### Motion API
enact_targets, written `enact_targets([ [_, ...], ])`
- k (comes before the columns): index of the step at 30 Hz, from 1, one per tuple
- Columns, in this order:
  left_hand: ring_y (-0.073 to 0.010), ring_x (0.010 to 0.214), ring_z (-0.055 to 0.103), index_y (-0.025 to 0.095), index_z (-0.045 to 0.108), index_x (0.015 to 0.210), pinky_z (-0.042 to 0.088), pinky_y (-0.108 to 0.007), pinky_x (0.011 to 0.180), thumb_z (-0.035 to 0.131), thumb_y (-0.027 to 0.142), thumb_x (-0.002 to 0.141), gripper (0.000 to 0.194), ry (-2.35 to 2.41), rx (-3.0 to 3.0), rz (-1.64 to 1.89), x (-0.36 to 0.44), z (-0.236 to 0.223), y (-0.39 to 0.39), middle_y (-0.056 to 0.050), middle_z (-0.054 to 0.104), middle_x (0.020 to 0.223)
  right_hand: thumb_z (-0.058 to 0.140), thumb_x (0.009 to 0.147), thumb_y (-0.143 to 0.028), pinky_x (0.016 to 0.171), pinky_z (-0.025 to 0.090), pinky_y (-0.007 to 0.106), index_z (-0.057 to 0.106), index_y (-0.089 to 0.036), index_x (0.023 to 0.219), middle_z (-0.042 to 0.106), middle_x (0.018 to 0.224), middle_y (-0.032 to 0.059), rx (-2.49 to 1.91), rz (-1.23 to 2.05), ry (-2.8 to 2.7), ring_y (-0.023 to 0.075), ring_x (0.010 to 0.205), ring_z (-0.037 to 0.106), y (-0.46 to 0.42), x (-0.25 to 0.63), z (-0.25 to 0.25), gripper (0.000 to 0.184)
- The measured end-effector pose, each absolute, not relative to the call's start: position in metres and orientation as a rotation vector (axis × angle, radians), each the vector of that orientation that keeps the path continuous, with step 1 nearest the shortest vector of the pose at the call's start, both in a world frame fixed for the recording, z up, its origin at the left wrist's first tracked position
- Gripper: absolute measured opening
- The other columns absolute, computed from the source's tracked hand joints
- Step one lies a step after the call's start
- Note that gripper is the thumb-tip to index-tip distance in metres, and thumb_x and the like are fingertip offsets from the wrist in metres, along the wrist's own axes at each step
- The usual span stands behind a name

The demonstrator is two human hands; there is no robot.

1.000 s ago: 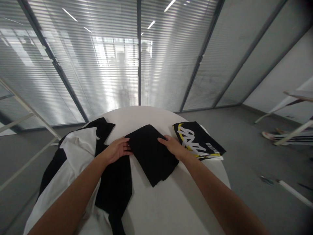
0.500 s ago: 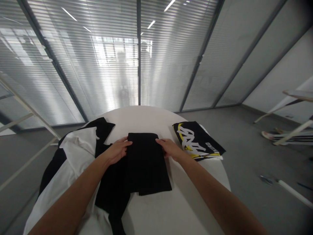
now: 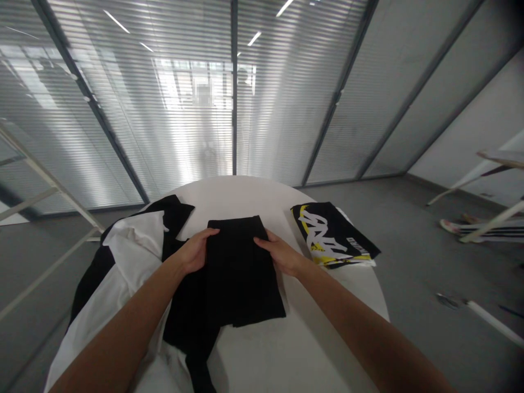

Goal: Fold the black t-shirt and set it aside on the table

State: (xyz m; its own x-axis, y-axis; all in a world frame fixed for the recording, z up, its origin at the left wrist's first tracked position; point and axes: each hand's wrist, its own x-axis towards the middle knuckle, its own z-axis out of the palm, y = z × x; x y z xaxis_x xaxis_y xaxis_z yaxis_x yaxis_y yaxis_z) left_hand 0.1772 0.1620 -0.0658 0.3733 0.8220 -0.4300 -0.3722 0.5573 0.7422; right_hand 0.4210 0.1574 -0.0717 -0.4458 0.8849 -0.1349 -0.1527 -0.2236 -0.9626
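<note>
A folded black garment [image 3: 241, 273] lies on the round white table [image 3: 286, 338] in front of me. My left hand [image 3: 195, 251] grips its left edge near the far corner, fingers curled over the cloth. My right hand [image 3: 278, 252] rests on its right edge, fingers pressed onto the fabric. The garment lies roughly square to me, its near end flat on the table.
A heap of black and white clothes [image 3: 131, 256] covers the table's left side. A folded black shirt with white and yellow print [image 3: 331, 234] lies at the right edge. Glass walls with blinds stand behind; white frames [image 3: 487, 218] and a person's shoe [image 3: 450, 225] are at right.
The black garment was turned from a slanted position to lie straight in front of me, and both hands slid closer along its far edges.
</note>
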Motion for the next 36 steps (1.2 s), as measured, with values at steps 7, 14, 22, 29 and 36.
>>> enact_targets([
  [7, -0.0230, 0.092, 0.068, 0.018, 0.068, 0.108, 0.051, -0.035, 0.084, 0.059, 0.049, 0.088, 0.038, 0.881, 0.815, 0.828, 0.183, -0.079, 0.158, -0.008, 0.074, 0.102, 0.069, 0.081, -0.036, 0.103, 0.048, 0.042, 0.060, -0.026, 0.125, 0.070, 0.119, 0.0044, -0.917, 1.714, -1.189, 0.0247, 0.108, 0.066, 0.158, 0.437, -0.053, 0.046],
  [14, -0.0201, 0.074, 0.066, 0.012, 0.065, 0.102, 0.048, -0.032, 0.068, 0.057, 0.061, 0.086, 0.052, 0.778, 1.025, 0.770, 0.177, -0.089, 0.160, -0.010, 0.069, 0.088, 0.075, 0.074, -0.031, 0.097, 0.052, 0.043, 0.063, -0.024, 0.118, 0.073, 0.110, 0.0047, -0.977, 1.386, -1.172, 0.0257, 0.102, 0.069, 0.162, 0.475, 0.006, 0.046],
  [22, -0.0188, 0.074, 0.065, 0.013, 0.065, 0.101, 0.048, -0.033, 0.070, 0.068, 0.046, 0.082, 0.038, 0.836, 1.063, 0.770, 0.178, -0.086, 0.160, -0.009, 0.067, 0.086, 0.067, 0.082, -0.029, 0.080, 0.057, 0.041, 0.066, -0.023, 0.116, 0.075, 0.103, 0.0089, -1.244, 1.123, -1.038, 0.0235, 0.084, 0.073, 0.196, 0.593, 0.038, 0.034],
  [29, -0.0187, 0.076, 0.066, 0.013, 0.063, 0.103, 0.049, -0.033, 0.071, 0.071, 0.044, 0.081, 0.039, 0.852, 1.087, 0.763, 0.176, -0.089, 0.160, -0.009, 0.068, 0.088, 0.074, 0.075, -0.026, 0.081, 0.059, 0.041, 0.071, -0.017, 0.101, 0.076, 0.089, 0.0091, -1.785, 1.138, -1.306, 0.0244, 0.079, 0.072, 0.222, 0.645, -0.016, 0.027],
  [36, -0.0183, 0.077, 0.066, 0.013, 0.061, 0.106, 0.048, -0.033, 0.072, 0.070, 0.044, 0.083, 0.040, 0.856, 1.073, 0.765, 0.175, -0.089, 0.160, -0.008, 0.067, 0.089, 0.070, 0.082, -0.031, 0.080, 0.060, 0.041, 0.062, -0.020, 0.122, 0.075, 0.103, 0.0123, -1.589, 1.356, -1.136, 0.0272, 0.086, 0.073, 0.225, 0.646, -0.001, 0.042],
])
